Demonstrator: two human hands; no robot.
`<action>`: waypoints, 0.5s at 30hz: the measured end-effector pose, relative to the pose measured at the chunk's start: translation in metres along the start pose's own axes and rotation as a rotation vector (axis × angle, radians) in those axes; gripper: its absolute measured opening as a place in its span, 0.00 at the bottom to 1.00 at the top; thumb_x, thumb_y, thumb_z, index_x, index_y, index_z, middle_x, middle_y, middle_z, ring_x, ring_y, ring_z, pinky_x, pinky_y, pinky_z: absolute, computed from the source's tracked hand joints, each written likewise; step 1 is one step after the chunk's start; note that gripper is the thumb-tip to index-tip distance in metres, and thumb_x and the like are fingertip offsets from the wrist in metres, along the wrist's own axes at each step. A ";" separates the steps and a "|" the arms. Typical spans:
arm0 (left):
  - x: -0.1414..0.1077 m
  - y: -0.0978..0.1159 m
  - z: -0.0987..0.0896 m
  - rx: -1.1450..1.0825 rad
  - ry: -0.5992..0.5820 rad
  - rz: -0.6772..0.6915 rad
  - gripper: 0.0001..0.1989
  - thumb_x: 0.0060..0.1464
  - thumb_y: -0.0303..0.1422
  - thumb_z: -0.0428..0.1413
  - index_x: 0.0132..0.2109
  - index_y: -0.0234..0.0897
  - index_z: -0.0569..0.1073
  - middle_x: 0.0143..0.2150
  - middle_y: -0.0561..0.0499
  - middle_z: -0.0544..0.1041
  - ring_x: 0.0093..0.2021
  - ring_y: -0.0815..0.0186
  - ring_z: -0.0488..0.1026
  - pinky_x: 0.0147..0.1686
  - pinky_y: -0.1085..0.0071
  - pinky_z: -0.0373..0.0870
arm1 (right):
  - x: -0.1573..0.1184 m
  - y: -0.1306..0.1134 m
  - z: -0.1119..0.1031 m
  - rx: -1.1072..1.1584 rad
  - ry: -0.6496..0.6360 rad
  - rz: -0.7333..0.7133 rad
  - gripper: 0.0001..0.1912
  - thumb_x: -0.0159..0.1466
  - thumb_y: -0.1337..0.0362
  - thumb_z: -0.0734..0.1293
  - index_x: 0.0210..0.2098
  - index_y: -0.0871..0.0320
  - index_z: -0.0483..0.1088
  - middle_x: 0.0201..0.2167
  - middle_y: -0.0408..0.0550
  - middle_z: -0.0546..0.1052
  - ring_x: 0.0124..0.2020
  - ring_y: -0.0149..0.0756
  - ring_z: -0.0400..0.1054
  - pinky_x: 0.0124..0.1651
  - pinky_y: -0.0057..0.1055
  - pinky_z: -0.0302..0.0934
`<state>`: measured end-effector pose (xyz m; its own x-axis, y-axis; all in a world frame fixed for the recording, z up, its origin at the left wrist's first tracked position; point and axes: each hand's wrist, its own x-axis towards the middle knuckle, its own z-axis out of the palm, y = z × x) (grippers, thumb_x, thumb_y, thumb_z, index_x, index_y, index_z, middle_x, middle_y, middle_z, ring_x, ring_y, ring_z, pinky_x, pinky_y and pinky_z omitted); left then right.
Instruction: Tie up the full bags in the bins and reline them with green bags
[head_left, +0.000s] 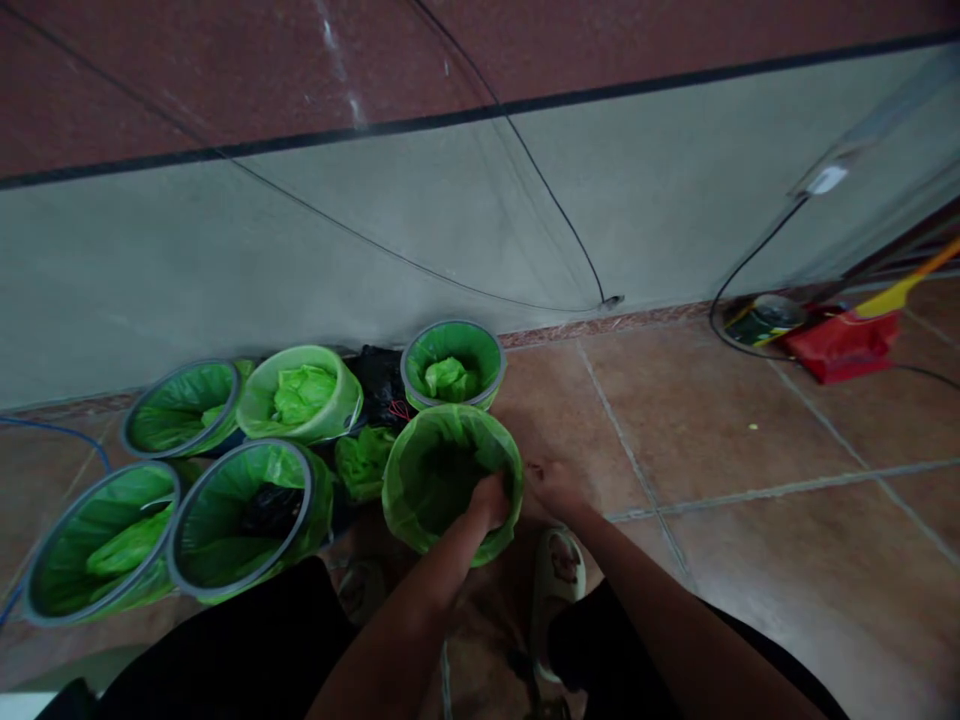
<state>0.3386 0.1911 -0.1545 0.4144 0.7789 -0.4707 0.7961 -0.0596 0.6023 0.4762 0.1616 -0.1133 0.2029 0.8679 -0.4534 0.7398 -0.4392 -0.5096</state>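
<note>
A bin (420,500) lined with a light green plastic bag stands in front of me, with the bag folded over its rim. My left hand (491,498) reaches inside it against the right wall of the liner; its fingers are mostly hidden. Just outside the right side of the same bin is my right hand (553,485), its fingers curled closed close to the bag's edge. Whether it grips anything is too dark to see. Behind this bin, a grey-rimmed bin (454,330) holds a crumpled green bag (450,380).
More lined bins stand to the left, among them a pale green bin (259,395) and a grey-rimmed bin (229,580). A black bag (379,375) lies between bins. A red dustpan (844,345) and a can (765,318) sit by the wall at right. Cables (540,170) hang along the wall.
</note>
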 end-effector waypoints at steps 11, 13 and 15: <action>0.017 -0.012 0.003 0.059 -0.160 0.007 0.13 0.61 0.31 0.49 0.46 0.36 0.77 0.47 0.40 0.80 0.50 0.54 0.77 0.49 0.62 0.70 | -0.001 -0.019 0.018 -0.106 -0.034 0.092 0.18 0.68 0.63 0.57 0.47 0.63 0.74 0.41 0.59 0.80 0.43 0.41 0.75 0.41 0.29 0.61; 0.018 -0.012 0.004 0.048 -0.166 -0.002 0.14 0.61 0.31 0.49 0.47 0.36 0.77 0.48 0.41 0.80 0.50 0.56 0.77 0.51 0.62 0.70 | -0.001 -0.023 0.020 -0.140 -0.035 0.111 0.17 0.68 0.65 0.56 0.45 0.64 0.75 0.41 0.61 0.80 0.43 0.42 0.75 0.42 0.30 0.62; 0.018 -0.012 0.004 0.033 -0.167 -0.022 0.13 0.61 0.30 0.49 0.47 0.35 0.77 0.47 0.41 0.80 0.50 0.57 0.77 0.51 0.63 0.69 | 0.000 -0.025 0.023 -0.179 -0.040 0.127 0.17 0.68 0.67 0.56 0.41 0.64 0.76 0.40 0.62 0.80 0.42 0.43 0.76 0.42 0.31 0.64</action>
<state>0.3382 0.2032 -0.1734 0.4620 0.6656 -0.5861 0.8187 -0.0660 0.5704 0.4427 0.1672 -0.1176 0.2790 0.7965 -0.5365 0.8124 -0.4936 -0.3104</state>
